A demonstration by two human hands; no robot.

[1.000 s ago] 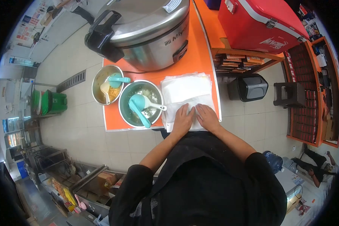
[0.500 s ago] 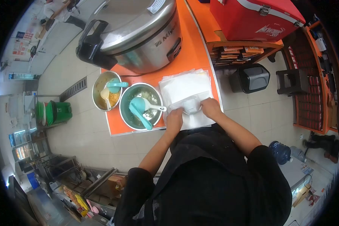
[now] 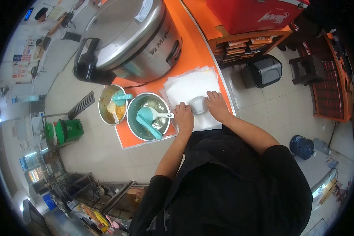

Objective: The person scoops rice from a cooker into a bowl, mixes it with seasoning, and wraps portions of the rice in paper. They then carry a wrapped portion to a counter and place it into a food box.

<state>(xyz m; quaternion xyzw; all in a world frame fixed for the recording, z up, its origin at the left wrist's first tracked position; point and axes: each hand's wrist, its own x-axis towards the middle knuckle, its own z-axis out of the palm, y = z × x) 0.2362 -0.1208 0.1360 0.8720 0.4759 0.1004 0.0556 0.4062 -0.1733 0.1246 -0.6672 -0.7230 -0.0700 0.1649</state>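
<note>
A rounded paper-wrapped bundle (image 3: 199, 105), greyish where the paper is see-through, lies on a stack of white paper sheets (image 3: 192, 83) at the table's front edge. My left hand (image 3: 183, 117) is closed at its left side, fingers curled against the paper. On the other side my right hand (image 3: 217, 106) grips the wrap with bent fingers; the thumbs are mostly hidden. What the paper encloses cannot be made out. Left of the stack stands a metal bowl of water (image 3: 130, 126) holding a turquoise scoop (image 3: 149, 122) and a white-handled utensil (image 3: 164, 115).
A smaller metal pot (image 3: 102, 105) with yellow food, a turquoise scoop and a pale spoon sits further left. Behind is a large steel rice cooker (image 3: 139, 55) on the orange table (image 3: 196, 51). A red cool box (image 3: 255, 15) and black bin (image 3: 263, 71) are to the right.
The paper was a raised flap pinched at both sides; now it is folded down around a rounder bundle. My hands have drawn in against its sides, and the view has shifted slightly.
</note>
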